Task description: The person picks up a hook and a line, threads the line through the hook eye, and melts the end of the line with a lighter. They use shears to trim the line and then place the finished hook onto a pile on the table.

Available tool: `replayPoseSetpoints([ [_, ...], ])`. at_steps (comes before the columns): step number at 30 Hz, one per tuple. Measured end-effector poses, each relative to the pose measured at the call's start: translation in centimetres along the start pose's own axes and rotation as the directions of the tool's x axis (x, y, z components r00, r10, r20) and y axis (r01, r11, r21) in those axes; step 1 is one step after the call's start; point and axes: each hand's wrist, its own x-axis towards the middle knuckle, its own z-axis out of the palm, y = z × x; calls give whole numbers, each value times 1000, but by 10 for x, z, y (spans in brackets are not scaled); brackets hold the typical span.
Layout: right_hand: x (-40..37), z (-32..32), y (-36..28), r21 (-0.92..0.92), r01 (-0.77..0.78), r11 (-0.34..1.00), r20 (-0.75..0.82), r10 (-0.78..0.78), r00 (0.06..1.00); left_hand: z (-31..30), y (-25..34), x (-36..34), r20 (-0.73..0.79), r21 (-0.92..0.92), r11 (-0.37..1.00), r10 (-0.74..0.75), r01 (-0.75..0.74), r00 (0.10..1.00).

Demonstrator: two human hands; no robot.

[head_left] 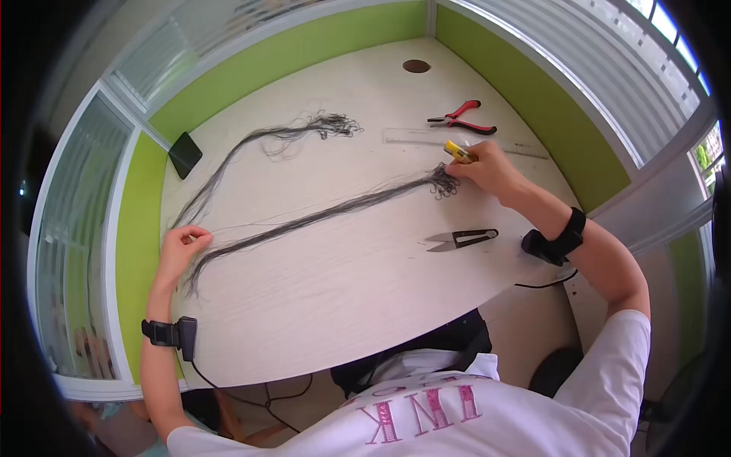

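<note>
My right hand (493, 174) closes around a short yellow tool with dark markings (458, 151), whose exact kind I cannot make out. It is just above the looped, hook-like ends of a long bundle of dark thin strands (320, 214) lying diagonally across the table. At the bundle's far left end, my left hand (185, 247) has its thumb and fingers pinched together. A fine strand runs from near those fingers along the bundle toward my right hand. Behind, a second bundle of dark strands (242, 142) curves toward my left hand, its looped ends to the right.
Red-handled pliers (463, 119) and a clear ruler (415, 137) lie beyond my right hand. Thread snips (461, 240) rest nearer me. A black flat object (185, 155) leans by the left green partition (141, 198). Cabled black devices are strapped to both wrists.
</note>
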Motion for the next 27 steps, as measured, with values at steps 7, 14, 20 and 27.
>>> replayPoseSetpoints([
  [7,-3,-3,1,14,49,999,21,-49,999,-1,3,0,6,0,1000,-8,8,1000],
  [14,-13,-15,-9,142,-47,989,-15,50,999,0,18,-3,-109,-14,995,95,-97,989],
  [20,-45,-27,-7,31,33,999,64,-35,997,11,71,36,-182,268,885,434,-380,882],
  [27,-102,-31,-4,57,105,993,158,-113,981,71,141,131,-6,391,796,504,-462,864],
])
